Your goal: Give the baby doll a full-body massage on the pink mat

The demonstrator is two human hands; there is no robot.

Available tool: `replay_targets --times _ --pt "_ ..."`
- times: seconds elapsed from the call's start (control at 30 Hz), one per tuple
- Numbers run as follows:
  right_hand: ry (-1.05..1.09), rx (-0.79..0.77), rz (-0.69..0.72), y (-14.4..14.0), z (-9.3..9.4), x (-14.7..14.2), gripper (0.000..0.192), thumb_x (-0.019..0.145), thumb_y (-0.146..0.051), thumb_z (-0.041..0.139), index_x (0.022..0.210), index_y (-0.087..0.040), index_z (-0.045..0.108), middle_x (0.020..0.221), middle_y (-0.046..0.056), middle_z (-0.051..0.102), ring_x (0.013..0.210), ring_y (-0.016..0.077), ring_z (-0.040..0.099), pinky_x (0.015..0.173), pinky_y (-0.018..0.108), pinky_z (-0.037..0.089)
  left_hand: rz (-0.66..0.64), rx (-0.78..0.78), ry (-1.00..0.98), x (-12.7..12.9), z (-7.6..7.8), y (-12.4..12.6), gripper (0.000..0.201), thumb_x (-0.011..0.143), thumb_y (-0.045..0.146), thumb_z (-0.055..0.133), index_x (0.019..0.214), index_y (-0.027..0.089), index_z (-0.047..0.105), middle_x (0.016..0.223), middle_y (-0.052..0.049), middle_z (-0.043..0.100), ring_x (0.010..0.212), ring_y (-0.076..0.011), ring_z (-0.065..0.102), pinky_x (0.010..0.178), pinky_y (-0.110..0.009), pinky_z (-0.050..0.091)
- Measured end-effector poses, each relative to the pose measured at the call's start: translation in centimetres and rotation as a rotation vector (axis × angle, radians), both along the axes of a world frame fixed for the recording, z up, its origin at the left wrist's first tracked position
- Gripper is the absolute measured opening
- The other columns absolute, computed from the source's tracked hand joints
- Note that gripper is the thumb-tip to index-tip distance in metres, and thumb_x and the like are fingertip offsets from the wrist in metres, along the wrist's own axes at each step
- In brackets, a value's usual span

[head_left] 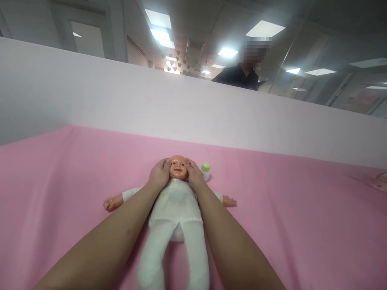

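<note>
A baby doll (175,203) in a white top and white trousers lies on its back on the pink sheet (260,241), arms spread to both sides. My left hand (159,173) cups one side of the doll's head, fingers pressed along the cheek and temple. On the opposite side, my right hand (195,173) holds the head in the same way. The doll's face shows between my thumbs, while most of my fingertips are hidden behind its head. Close beside my right hand stands a small bottle (206,172) with a green cap.
A white panel (193,108) runs along the far side of the sheet. Behind it a person in a dark top (238,76) is partly visible. At the right edge lies part of another skin-coloured object (380,182), cut off by the frame.
</note>
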State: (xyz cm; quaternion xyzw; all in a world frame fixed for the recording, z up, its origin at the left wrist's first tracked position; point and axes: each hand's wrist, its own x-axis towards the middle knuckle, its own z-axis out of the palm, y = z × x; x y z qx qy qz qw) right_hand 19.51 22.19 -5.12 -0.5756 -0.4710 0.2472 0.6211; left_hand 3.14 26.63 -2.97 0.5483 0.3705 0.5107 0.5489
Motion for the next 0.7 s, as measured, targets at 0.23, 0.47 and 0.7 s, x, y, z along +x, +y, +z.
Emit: replay_targets --times 0.23,0.47,0.7 --pt "-0.232 -0.07 -0.103 -2.7 0.9 -0.6 0.037 0.093 -0.057 0.055 0.106 -0.026 0.071 0.103 0.008 0.074 0.109 0.0294 0.065 0.104 0.045 0.044 0.1 0.229 0.265 -1.5 0.3 -1.7 0.034 0.089 0.051 0.064 0.11 0.027 0.075 0.122 -0.01 0.074 0.126 -0.0345 0.059 0.109 -0.042 0.039" --pt "-0.242 -0.054 0.134 -5.3 1.9 -0.1 0.072 0.07 -0.055 0.085 0.134 -0.03 0.063 0.118 0.007 0.073 0.11 0.0336 0.067 0.098 0.047 0.048 -0.115 0.259 0.468 -3.0 1.0 -2.5 0.057 0.069 0.054 0.083 0.119 0.029 0.072 0.11 -0.011 0.077 0.099 -0.0374 0.068 0.083 -0.038 0.047" --pt "-0.373 -0.133 0.002 -4.9 2.6 -1.1 0.074 0.066 -0.063 0.084 0.129 -0.029 0.066 0.113 0.009 0.073 0.106 0.0357 0.066 0.094 0.048 0.048 -0.101 0.281 0.523 -2.7 0.8 -2.2 0.049 0.074 0.052 0.079 0.118 0.029 0.072 0.106 -0.009 0.077 0.094 -0.035 0.069 0.08 -0.036 0.047"
